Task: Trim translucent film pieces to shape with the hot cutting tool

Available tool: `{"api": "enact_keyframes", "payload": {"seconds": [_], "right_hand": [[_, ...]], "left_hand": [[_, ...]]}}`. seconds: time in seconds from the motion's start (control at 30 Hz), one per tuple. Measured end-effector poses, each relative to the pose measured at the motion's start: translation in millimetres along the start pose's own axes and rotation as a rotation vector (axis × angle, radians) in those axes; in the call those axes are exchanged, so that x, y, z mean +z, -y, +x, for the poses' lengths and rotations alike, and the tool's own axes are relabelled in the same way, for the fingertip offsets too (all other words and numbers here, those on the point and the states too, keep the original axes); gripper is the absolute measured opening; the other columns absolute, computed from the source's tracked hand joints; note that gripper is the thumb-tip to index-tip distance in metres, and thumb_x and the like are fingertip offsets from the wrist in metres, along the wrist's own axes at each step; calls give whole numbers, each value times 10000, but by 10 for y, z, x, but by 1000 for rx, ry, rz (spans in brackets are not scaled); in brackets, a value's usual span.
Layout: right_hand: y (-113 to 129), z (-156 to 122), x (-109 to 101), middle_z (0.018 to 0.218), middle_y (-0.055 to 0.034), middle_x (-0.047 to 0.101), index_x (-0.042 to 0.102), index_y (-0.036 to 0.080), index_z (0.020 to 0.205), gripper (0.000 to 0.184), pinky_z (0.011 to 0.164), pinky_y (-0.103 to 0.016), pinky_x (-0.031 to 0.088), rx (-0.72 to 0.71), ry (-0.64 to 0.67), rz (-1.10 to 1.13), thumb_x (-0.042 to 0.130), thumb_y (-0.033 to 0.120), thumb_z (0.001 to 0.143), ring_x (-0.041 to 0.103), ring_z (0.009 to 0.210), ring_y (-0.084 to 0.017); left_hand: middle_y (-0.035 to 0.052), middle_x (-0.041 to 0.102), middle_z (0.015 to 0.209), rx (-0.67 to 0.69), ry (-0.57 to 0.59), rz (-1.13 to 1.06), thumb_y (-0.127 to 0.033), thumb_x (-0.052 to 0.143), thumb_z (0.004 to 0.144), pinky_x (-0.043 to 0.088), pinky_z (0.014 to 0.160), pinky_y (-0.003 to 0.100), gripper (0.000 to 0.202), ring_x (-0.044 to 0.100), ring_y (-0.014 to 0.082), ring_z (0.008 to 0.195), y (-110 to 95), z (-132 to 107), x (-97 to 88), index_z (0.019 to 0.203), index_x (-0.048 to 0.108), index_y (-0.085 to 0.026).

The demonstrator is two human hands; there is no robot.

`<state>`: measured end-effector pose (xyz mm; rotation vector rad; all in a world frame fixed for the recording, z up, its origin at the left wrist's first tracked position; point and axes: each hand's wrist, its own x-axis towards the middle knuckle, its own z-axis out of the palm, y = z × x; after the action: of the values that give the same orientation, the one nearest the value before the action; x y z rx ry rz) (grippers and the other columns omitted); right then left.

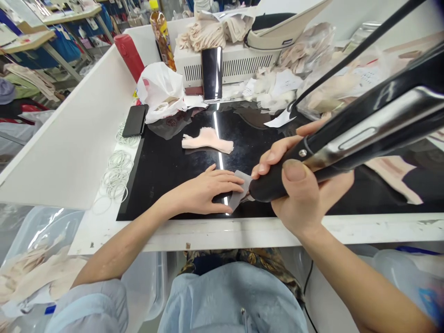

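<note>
My right hand [305, 189] is wrapped round a long black-and-silver hand tool [333, 143], whose exact kind I cannot make out. The tool's rounded black end points down and left, close above a small translucent whitish sheet [240, 188] on the glossy black work surface [156, 175]. On the sheet's left side rest the fingers of my left hand [211, 190], stretched out with the thumb apart. Beyond that hand lies a pale pink fabric piece [208, 140]. Another cut fabric piece [395, 175] is at the right, partly behind my right hand and the tool.
Pale elastic loops [116, 178] and a dark phone [135, 121] line the left edge. Behind are a white plastic bag [161, 88], red flask [129, 55], drink bottle [162, 39], and an upright phone [212, 74]. A black cable [347, 60] crosses the upper right.
</note>
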<state>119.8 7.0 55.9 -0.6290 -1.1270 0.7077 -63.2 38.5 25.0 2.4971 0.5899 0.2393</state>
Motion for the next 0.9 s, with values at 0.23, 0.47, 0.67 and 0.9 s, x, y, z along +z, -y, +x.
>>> {"api": "enact_keyframes", "payload": {"seconds": [0.23, 0.47, 0.67, 0.9], "right_hand": [[21, -36, 40, 742, 32, 565, 626, 348, 1037, 321, 495, -337, 514, 23, -44, -16, 804, 393, 774, 562, 535, -153], [58, -62, 71, 719, 43, 569, 629, 357, 1012, 409, 493, -344, 548, 49, -21, 31, 853, 482, 693, 575, 534, -156], [52, -130, 117, 728, 31, 568, 624, 340, 1004, 390, 621, -415, 605, 64, -74, -20, 844, 459, 706, 627, 585, -191], [90, 121, -84, 713, 40, 589, 639, 344, 992, 363, 434, -321, 506, 0, -86, -29, 852, 427, 710, 549, 510, -146]], "left_hand": [[136, 515, 1525, 0, 12, -1, -372, 692, 927, 146, 1202, 699, 428, 392, 325, 1473, 7, 1, -8, 1324, 603, -236], [115, 543, 1502, -4, 9, -47, -331, 706, 917, 107, 1210, 700, 489, 406, 316, 1462, -3, -1, -17, 1385, 574, -275], [121, 523, 1519, -3, 5, -57, -317, 712, 910, 104, 1203, 718, 510, 408, 321, 1462, -1, -12, -18, 1398, 570, -280], [85, 647, 1369, -6, -18, -62, -413, 704, 916, 139, 1233, 606, 336, 501, 274, 1378, -27, -6, -62, 1214, 685, -260]]}}
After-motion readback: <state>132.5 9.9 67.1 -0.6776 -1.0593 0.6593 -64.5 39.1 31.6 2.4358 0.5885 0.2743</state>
